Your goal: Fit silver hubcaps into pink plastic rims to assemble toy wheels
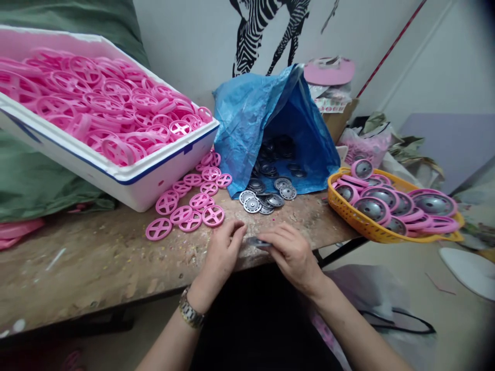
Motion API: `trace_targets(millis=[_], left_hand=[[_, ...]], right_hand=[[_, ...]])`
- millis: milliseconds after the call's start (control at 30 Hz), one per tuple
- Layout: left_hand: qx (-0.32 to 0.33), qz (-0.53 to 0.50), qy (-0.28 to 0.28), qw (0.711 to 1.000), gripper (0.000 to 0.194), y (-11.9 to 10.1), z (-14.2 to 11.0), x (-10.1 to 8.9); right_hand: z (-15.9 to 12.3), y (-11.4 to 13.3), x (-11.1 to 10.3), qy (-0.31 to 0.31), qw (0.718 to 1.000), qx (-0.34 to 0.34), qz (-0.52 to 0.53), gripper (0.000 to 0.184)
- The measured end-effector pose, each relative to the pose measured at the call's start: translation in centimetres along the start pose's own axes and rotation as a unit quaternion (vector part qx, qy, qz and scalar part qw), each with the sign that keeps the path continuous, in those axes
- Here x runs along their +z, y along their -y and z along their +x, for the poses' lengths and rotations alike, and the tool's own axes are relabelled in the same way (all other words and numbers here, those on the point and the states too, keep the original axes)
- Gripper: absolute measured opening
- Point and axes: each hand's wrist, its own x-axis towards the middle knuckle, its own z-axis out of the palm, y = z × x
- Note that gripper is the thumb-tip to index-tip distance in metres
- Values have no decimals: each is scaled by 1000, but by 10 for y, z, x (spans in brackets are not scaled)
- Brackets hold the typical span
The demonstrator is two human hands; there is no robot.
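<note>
My right hand (292, 252) is closed, its thumb and fingers pinching a grey wheel cover (255, 241) seen nearly edge-on just above the table's front edge. To its left, my left hand (226, 245) has its fingers curled in towards the thumb; whatever it may hold is hidden. Beyond the left hand lie several loose pink spoked wheel rings (213, 215). Farther back, in front of the right hand, loose grey wheel covers (252, 204) spill from the mouth of a blue bag (243, 118), with more of them inside it.
A white foam box (174, 167) heaped with pink wheel rings stands tilted at the left. On the right, a yellow basket (333, 198) of pink rings fitted with grey covers juts past the edge of the worn wooden table (96, 257). A pink cap (328, 72) sits behind.
</note>
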Motion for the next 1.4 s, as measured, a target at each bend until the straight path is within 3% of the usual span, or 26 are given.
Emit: trace_targets(millis=[100, 200, 367, 533, 600, 700, 767, 833, 933, 1033, 1200, 1400], left_hand=[[104, 270, -65, 955, 28, 8, 2, -16], [98, 424, -70, 898, 41, 12, 11, -31], [87, 514, 1, 853, 54, 16, 35, -48], [112, 505, 63, 853, 43, 30, 49, -55], [129, 468, 51, 873, 42, 34, 49, -56], [124, 338, 13, 933, 46, 32, 43, -53], [65, 183, 1, 981, 47, 24, 35, -47], [-36, -23, 9, 999, 46, 14, 25, -38], [-165, -294, 60, 940, 45, 1, 10, -24], [-217, -427, 129, 868, 41, -6, -4, -12], [-230, -512, 189, 806, 48, -10, -19, 1], [-246, -537, 179, 787, 48, -14, -27, 15]], right_hand=[[-3, 0, -2, -19, 996, 74, 40, 16], [-8, -3, -2, -21, 982, 162, 90, 16], [-14, -5, -1, 8, 959, 248, 137, 18], [-17, -4, 0, 23, 941, 288, 174, 22], [-17, -4, 1, 18, 935, 299, 187, 22], [-15, -3, 3, -10, 927, 309, 215, 22], [-12, -1, 4, -40, 917, 318, 238, 23], [-9, 1, 4, -70, 906, 326, 261, 24], [-3, 7, 3, -100, 892, 327, 296, 26], [0, 12, 3, -107, 888, 321, 312, 27], [-3, 15, 2, -66, 891, 330, 304, 29], [-13, 21, 1, -24, 879, 338, 334, 26]])
